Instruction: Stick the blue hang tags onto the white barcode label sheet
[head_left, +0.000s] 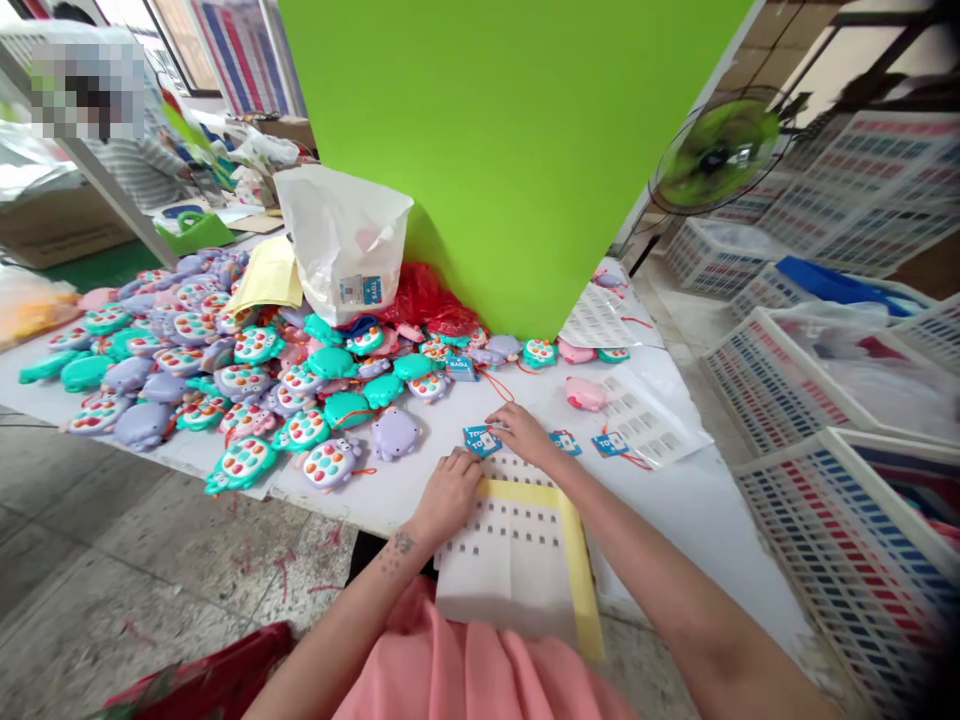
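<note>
The blue tag (481, 440) lies at the sheet's (517, 560) far edge, its long axis slanting away to the right, with the right hand (525, 435) reaching in from the right to pinch its end while the left hand (448, 495), slightly nearer the tag, rests loosely spread on the sheet's left corner.

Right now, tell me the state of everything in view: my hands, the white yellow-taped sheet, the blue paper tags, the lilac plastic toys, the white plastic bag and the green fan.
Left hand, resting on the sheet.
Right hand, fingertips at a blue tag.
White sheet with yellow tape, flat, overhanging the table edge.
Blue paper tag, lying flat.
Lilac plastic toy, lying flat.
White plastic bag, upright, top open.
Green-bladed fan, upright.
</note>
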